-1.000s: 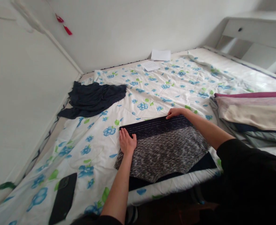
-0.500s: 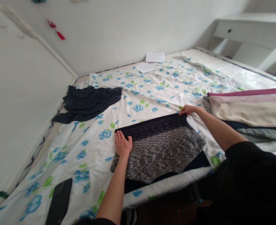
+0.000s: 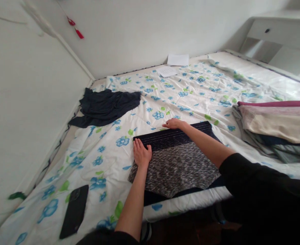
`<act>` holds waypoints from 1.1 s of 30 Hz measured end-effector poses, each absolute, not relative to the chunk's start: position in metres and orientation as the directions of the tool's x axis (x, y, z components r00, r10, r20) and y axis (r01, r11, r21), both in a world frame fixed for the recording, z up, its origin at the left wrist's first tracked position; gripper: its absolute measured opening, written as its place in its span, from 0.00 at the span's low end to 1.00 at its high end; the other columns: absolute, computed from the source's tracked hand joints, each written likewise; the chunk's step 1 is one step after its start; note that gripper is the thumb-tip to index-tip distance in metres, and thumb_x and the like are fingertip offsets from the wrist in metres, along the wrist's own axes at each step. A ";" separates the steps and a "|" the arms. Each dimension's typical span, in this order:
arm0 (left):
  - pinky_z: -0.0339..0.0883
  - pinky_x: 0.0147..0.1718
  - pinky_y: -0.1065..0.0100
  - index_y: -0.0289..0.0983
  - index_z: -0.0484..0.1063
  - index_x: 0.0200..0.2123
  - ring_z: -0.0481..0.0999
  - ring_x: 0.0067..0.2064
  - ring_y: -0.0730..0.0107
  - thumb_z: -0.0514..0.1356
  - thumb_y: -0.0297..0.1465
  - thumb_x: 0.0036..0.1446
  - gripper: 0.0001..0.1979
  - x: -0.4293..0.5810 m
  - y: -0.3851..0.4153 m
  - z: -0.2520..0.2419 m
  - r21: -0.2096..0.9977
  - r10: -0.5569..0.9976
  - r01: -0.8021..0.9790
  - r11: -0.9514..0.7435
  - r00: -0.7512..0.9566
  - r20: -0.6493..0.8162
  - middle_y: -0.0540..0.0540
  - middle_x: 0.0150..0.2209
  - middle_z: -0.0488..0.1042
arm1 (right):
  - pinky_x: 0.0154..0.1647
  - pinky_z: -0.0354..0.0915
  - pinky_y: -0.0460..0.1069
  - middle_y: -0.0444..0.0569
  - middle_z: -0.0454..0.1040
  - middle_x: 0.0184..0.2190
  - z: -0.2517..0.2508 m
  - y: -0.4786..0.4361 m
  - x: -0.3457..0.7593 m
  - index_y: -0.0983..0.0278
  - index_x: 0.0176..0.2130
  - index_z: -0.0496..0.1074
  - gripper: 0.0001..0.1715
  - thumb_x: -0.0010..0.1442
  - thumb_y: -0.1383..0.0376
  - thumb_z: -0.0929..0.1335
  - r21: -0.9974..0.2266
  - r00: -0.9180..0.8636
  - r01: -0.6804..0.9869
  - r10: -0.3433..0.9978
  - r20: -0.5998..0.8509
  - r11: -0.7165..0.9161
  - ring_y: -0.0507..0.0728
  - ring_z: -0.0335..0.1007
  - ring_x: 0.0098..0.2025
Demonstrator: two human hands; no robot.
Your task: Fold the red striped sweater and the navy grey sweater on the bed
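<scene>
A folded knit sweater, speckled grey with a dark, finely striped band at its far edge, lies near the front edge of the bed. Dark navy cloth of it shows under the near side. My left hand rests flat on its far left corner, fingers stretched out and thumb apart. My right hand is at the middle of the far edge, fingers extended leftward along the band. My right forearm passes over the right part of the sweater and hides some of it.
A flowered sheet covers the bed. A crumpled dark garment lies at the far left, a black phone at the near left. Folded clothes are stacked on the right. Papers lie by the wall.
My right hand has left the sweater's far right corner and moved left along the far edge to its middle. My left hand stays on the left corner. The view has shifted slightly.
</scene>
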State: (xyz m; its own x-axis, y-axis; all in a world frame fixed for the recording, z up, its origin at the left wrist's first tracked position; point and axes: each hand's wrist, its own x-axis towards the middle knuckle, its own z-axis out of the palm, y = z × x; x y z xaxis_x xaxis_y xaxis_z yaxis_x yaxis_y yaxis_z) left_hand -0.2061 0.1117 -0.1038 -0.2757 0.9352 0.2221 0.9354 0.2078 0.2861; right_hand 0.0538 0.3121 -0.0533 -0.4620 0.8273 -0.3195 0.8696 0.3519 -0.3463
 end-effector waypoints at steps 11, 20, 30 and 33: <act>0.57 0.82 0.43 0.19 0.58 0.82 0.58 0.84 0.35 0.57 0.36 0.72 0.42 -0.204 0.105 -0.107 0.306 0.929 0.929 0.207 -0.285 0.236 0.23 0.84 0.58 | 0.53 0.73 0.47 0.57 0.88 0.59 -0.045 0.268 -0.155 0.63 0.59 0.87 0.22 0.81 0.51 0.71 -0.449 -0.686 0.698 0.701 -0.195 0.558 0.62 0.85 0.58; 0.50 0.84 0.40 0.23 0.66 0.80 0.56 0.86 0.40 0.57 0.33 0.73 0.37 -0.201 0.102 -0.108 0.291 0.940 0.944 0.157 -0.233 0.249 0.25 0.81 0.64 | 0.50 0.75 0.49 0.59 0.89 0.52 -0.047 0.265 -0.170 0.67 0.53 0.89 0.20 0.76 0.54 0.74 -0.494 -0.617 0.745 0.746 -0.253 0.449 0.63 0.87 0.50; 0.53 0.83 0.45 0.19 0.57 0.82 0.57 0.85 0.39 0.57 0.37 0.73 0.43 -0.202 0.108 -0.108 0.315 0.925 0.916 0.249 -0.321 0.204 0.21 0.83 0.58 | 0.48 0.71 0.46 0.56 0.90 0.53 -0.059 0.276 -0.136 0.63 0.54 0.90 0.24 0.79 0.48 0.72 -0.487 -0.659 0.712 0.721 -0.213 0.506 0.61 0.85 0.52; 0.53 0.83 0.45 0.17 0.57 0.82 0.56 0.85 0.39 0.56 0.36 0.73 0.42 -0.203 0.109 -0.107 0.314 0.926 0.919 0.239 -0.313 0.210 0.22 0.84 0.57 | 0.44 0.68 0.45 0.51 0.91 0.46 -0.060 0.294 -0.088 0.64 0.50 0.91 0.24 0.75 0.47 0.75 -0.527 -0.723 0.666 0.628 -0.287 0.527 0.59 0.84 0.47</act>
